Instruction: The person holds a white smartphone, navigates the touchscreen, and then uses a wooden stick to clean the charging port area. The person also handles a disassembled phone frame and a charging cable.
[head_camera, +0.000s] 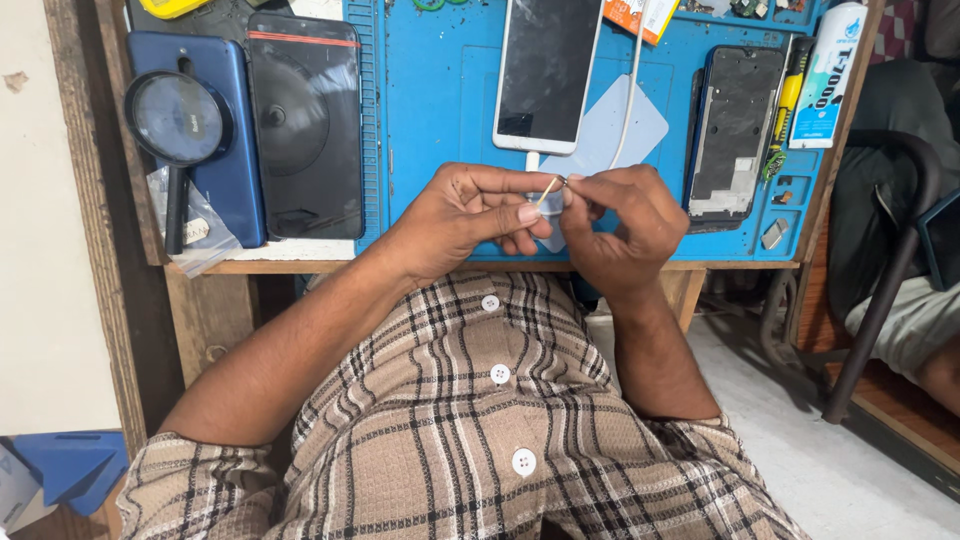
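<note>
I see left hand and right hand pinching tiny pale strip; loose grip risks drop off tabletop edge.

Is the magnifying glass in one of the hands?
No, the magnifying glass lies on the blue phone, far from both hands.

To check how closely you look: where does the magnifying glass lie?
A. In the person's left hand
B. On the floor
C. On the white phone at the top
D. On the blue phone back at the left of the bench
D: the magnifying glass rests with its lens on the blue phone back, far left of both hands.
</note>
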